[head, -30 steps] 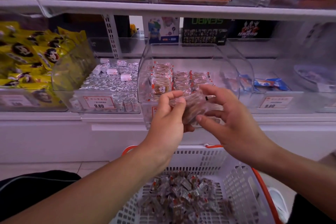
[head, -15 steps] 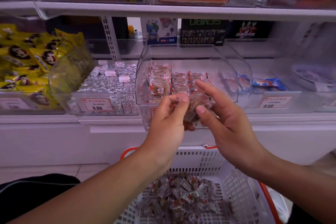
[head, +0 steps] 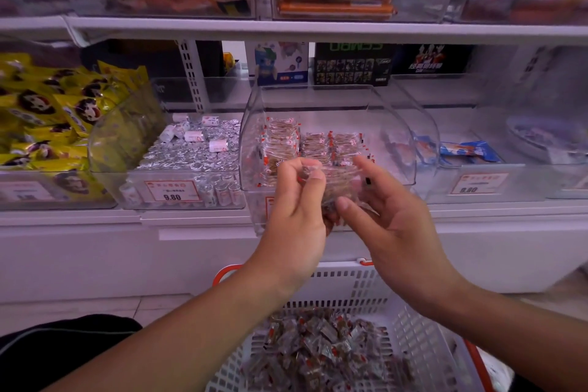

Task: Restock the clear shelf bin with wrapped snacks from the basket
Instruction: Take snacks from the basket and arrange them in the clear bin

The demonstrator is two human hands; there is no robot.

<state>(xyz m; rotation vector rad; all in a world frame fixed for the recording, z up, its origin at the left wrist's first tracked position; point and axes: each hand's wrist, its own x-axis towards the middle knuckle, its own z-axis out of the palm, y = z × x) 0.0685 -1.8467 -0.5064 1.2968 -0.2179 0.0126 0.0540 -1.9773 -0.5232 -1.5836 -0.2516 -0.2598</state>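
Over the last second both hands had carried their small bundle of wrapped snacks [head: 339,188] upward and forward, from just below the front lip of the clear shelf bin [head: 394,124] to level with its opening; the view had tipped up a little with them. That put the bundle right at the mouth of the bin, so I judged the step in hand to be setting these pieces down beside the rows already inside.

The shelf [head: 95,216] carried a line of clear containers. To the far left, one held yellow packets [head: 47,118]. Next to it, another was filled with small silver-wrapped rolls [head: 191,153] behind a price tag. The target bin stood in the middle, with upright rows of red-edged snacks [head: 286,143] stacked along its left and centre; its right part looked unfilled. To its right, a further bin held a few blue wrappers [head: 471,149].

Below, the white basket [head: 350,283] with an orange rim sat against the shelf base, its floor covered by a loose heap of wrapped pieces [head: 321,347], so much restocking remained.

The left hand [head: 296,207] pinched the bundle's top edge between thumb and curled fingers. The right hand [head: 385,210] cradled it from the side, fingers partly spread, thumb pressed against the wrapper.
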